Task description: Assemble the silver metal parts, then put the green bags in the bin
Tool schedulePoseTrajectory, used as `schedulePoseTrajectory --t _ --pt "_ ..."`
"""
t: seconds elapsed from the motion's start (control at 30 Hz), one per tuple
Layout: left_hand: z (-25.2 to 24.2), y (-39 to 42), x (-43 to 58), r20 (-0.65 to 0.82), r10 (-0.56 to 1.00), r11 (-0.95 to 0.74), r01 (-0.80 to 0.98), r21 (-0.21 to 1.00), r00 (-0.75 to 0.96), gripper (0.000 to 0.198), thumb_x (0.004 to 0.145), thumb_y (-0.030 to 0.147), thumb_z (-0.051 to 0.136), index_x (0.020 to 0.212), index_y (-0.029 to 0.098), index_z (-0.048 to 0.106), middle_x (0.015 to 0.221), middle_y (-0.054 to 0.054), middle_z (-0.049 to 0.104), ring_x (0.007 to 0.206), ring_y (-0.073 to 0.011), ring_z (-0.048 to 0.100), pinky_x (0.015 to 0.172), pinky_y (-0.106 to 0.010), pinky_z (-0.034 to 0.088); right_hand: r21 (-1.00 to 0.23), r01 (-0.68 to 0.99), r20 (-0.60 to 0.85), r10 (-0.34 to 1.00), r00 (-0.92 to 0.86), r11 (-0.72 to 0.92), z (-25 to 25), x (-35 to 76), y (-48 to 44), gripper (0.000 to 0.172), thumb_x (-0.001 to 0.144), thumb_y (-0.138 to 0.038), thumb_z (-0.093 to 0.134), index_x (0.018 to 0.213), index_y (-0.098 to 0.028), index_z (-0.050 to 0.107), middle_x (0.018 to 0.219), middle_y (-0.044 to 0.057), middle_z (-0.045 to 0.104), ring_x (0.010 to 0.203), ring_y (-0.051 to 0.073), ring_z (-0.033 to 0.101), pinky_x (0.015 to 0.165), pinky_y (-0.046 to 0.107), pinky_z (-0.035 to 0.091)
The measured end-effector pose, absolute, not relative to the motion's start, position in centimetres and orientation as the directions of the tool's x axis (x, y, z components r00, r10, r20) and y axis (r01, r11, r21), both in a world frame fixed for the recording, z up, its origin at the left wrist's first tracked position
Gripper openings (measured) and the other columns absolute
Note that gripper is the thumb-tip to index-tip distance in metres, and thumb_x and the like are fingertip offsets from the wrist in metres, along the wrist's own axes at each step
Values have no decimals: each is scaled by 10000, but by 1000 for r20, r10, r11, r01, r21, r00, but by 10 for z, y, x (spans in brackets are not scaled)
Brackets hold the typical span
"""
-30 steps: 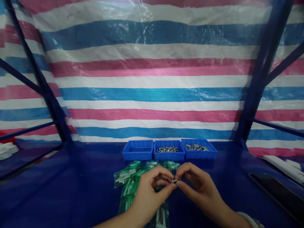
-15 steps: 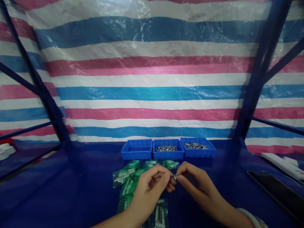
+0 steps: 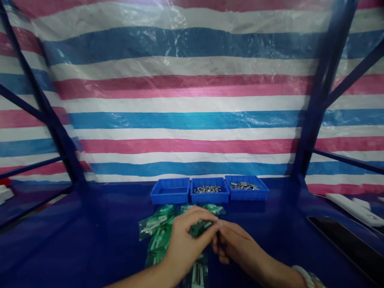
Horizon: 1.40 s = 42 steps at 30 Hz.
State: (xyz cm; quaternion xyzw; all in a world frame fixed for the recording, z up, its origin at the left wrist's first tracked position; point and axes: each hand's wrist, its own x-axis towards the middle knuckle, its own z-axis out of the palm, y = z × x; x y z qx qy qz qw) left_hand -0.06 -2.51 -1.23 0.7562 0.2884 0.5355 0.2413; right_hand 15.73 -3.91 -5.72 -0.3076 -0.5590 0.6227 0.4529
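Observation:
My left hand (image 3: 187, 236) is closed in a pinch, thumb and forefinger meeting at the fingertips of my right hand (image 3: 237, 242). My right hand is closed too, its fingers curled under and its thumb side touching the left fingertips. Whatever lies between them is covered by the fingers. Beneath and left of my hands lie green-tinted clear bags (image 3: 160, 238) with pale and metal parts inside. Another clear bag (image 3: 198, 274) with long metal pieces sits below my left wrist.
Behind my hands stand three blue bins: an empty left bin (image 3: 170, 199), a middle bin (image 3: 210, 197) of small metal parts, and a right bin (image 3: 249, 195) of flatter metal pieces. A dark phone-like slab (image 3: 345, 244) and a white power strip (image 3: 354, 209) lie at right.
My right hand has turned over and moved left against my left fingertips. The small shiny metal part seen between the hands earlier is now hidden. The view has shifted slightly.

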Motion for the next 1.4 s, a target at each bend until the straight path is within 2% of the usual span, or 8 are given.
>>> schedulePoseTrajectory --t 0.13,0.23,0.3,0.4,0.53,0.83,1.1,1.4 --pt "7 18 7 712 642 -761 345 549 285 103 829 153 632 883 193 709 902 -46 719 820 -170 691 759 -292 569 -844 271 392 877 -278 463 -44 178 -30 327 991 -379 414 801 -170 580 773 21 570 701 148 518 655 271 409" --pt "11 55 13 655 670 -737 416 532 350 154 796 109 629 911 192 687 862 -34 717 769 -174 699 754 -317 579 -651 523 451 834 -318 551 -45 188 -20 170 947 -217 470 868 -175 615 805 32 595 755 175 555 709 293 439" --pt "7 70 13 607 696 -712 472 519 383 342 693 81 702 1015 191 667 890 -50 725 794 -222 702 769 -381 578 -570 586 427 817 -387 576 -50 191 -16 168 908 -134 489 948 -181 645 897 55 626 842 193 586 780 312 466" --pt "0 66 7 570 722 -681 546 487 392 549 642 96 731 1167 192 601 1096 -110 696 1007 -307 659 904 -495 510 -515 610 370 799 -474 602 -56 193 -12 236 863 -64 509 988 -194 662 1043 74 633 965 209 596 885 337 470" --pt "-5 28 -5 549 730 -672 577 464 408 432 748 128 628 1170 203 576 1181 -100 658 1122 -290 603 967 -481 468 -540 611 334 814 -476 579 -57 193 -13 240 821 -9 518 916 -187 648 984 51 619 890 189 602 822 316 493" --pt "-9 -19 -10 578 700 -710 496 500 419 262 798 83 533 1017 205 606 1018 -62 677 950 -228 631 846 -399 507 -581 565 360 807 -468 587 -52 193 -14 204 829 -16 526 800 -177 647 852 41 630 803 189 608 765 307 496" --pt "-13 -22 -11 551 733 -679 479 557 398 262 781 74 544 990 213 617 955 -41 683 826 -200 632 749 -352 509 -484 601 285 764 -579 636 -42 205 -18 469 712 103 428 957 -162 727 973 87 688 932 210 634 859 330 499" --pt "-9 -33 -5 534 731 -682 486 546 425 250 770 70 539 959 207 630 883 -36 684 746 -186 618 672 -306 499 -651 458 369 780 -506 605 -41 199 -19 199 809 -36 610 888 -195 699 889 34 669 806 173 631 732 280 502"
